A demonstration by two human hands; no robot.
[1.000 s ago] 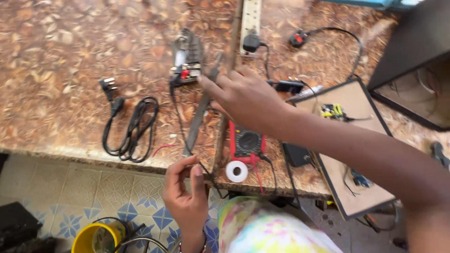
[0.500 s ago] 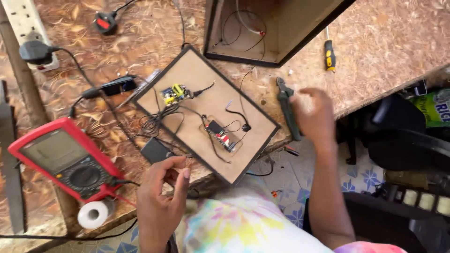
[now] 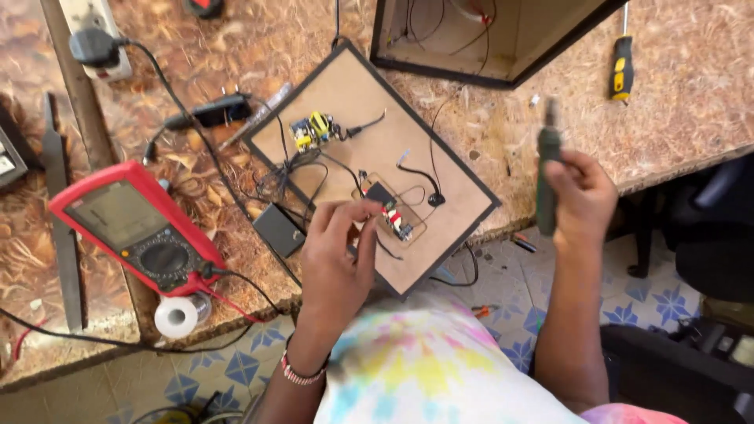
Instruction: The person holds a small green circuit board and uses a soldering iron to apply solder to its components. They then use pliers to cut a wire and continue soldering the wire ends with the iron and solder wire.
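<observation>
Right hand is gripping a dark green soldering iron upright, fingers clamped around its handle, tip pointing up and away from the work, held out past the worktop edge. Left hand is hovering over the near corner of the flat brown board, fingers pinched together at the tips just beside the small circuit module with red parts (whether anything thin is caught between them, cannot tell). Board is lying tilted on the worktop, overhanging the edge, with a second yellow-and-blue module and black wires on it. Red multimeter and a solder roll are sitting to the left; a yellow-handled screwdriver is lying far right. Doing this well, by my read: steadying the left wrist on the board, keeping fingers off the joint, bringing the iron in tip-down at a shallow angle. Right forearm is rising steeply; left wrist is bending forward.
</observation>
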